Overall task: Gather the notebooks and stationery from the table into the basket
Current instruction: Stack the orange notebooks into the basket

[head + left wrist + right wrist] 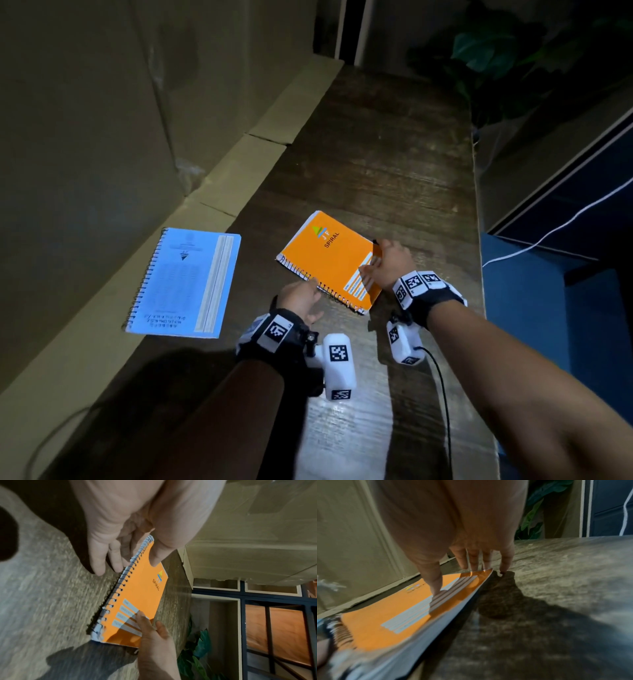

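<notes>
An orange spiral notebook [329,260] lies mid-table on the dark wooden table [394,154]. My left hand [301,294] holds its spiral edge. In the left wrist view the thumb [155,559] lies on the cover and the fingers [100,566] reach in at the spiral [120,582]. My right hand [387,263] pinches the opposite edge. Its thumb [435,582] presses the label strips and its fingers [474,561] go under the edge, which is raised off the table. A blue spiral notebook [185,281] lies flat to the left, untouched. No basket shows in any view.
Cardboard boxes [102,137] line the table's left side, and the blue notebook partly rests on a flap. The table's right edge [478,240] drops beside a blue cabinet [531,291] with a white cable [548,233]. A leafy plant [496,51] stands at the far right.
</notes>
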Motion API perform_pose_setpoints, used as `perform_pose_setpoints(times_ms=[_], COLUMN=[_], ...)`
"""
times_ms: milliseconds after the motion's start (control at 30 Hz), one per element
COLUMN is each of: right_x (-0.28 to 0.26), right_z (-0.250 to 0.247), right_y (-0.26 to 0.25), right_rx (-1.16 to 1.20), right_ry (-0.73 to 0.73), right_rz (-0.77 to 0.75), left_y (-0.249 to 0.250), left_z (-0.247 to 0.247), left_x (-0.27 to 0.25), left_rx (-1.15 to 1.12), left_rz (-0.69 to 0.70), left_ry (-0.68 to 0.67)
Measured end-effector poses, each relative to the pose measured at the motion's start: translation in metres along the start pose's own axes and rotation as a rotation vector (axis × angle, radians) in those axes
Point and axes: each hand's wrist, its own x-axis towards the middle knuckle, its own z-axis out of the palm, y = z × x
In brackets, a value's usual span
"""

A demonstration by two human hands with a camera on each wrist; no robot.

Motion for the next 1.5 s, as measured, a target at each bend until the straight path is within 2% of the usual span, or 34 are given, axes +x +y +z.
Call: perform_pose_setpoints(times_ms=[167, 267, 367, 433, 500, 600, 633, 733, 833, 933, 1033, 1100, 1200, 1300, 1367, 1500], right_x=[-0.022, -0.048, -0.074, -0.09, -0.116, -0.168, -0.187, -0.246, -0.306, -0.362, -0.397, -0.41, -0.421, -0.427, -0.426, -0.42], right_z=[0.007, 0.008, 0.009, 0.007, -0.004, -0.028, -0.031, -0.025, 0.001, 0.034, 0.072, 0.095, 0.116, 0.129, 0.135, 0.139], right_y=[0.0, -0.001, 0.003, 0.012, 0.018, 0.016, 0.014, 0.006, -0.002, -0.015, -0.021, -0.023, -0.031, -0.041, -0.044, -0.046], right_rx=[-0.01, 0.153, 0.275, 0.369, 0.61, 0.918, 0.948, 0.917, 0.942, 0.93, 0.805, 0.77, 0.708, 0.631, 0.574, 0.572], right_ry=[-0.027, -0.109, -0.196, -0.266, -0.357, -0.379, -0.409, -0.438, -0.47, -0.466, -0.433, -0.439, -0.421, -0.405, -0.396, -0.388], right_rz=[0.082, 0.082, 0.104, 0.138, 0.176, 0.109, 0.098, 0.08, 0.109, 0.091, 0.014, -0.01, -0.035, -0.055, -0.064, -0.034], left_y=[-0.003, -0.012, -0.018, -0.019, -0.019, -0.012, -0.012, -0.026, -0.056, -0.096, -0.135, -0.153, -0.173, -0.186, -0.191, -0.188], left_z=[0.002, -0.003, -0.011, -0.022, -0.037, -0.065, -0.076, -0.12, -0.169, -0.215, -0.252, -0.268, -0.283, -0.299, -0.306, -0.308], left_x=[-0.001, -0.008, -0.029, -0.051, -0.081, -0.139, -0.155, -0.193, -0.221, -0.241, -0.244, -0.246, -0.255, -0.262, -0.265, -0.262], left_rx=[0.131, 0.239, 0.367, 0.421, 0.404, 0.33, 0.336, 0.401, 0.421, 0.507, 0.659, 0.802, 0.988, 1.12, 1.132, 1.145], left_rz=[0.058, 0.106, 0.216, 0.27, 0.321, 0.383, 0.382, 0.377, 0.358, 0.385, 0.424, 0.415, 0.472, 0.444, 0.446, 0.545], left_ry=[0.076, 0.098, 0.115, 0.084, 0.011, -0.161, -0.214, -0.33, -0.377, -0.347, -0.257, -0.147, -0.002, 0.0, 0.008, 0.024])
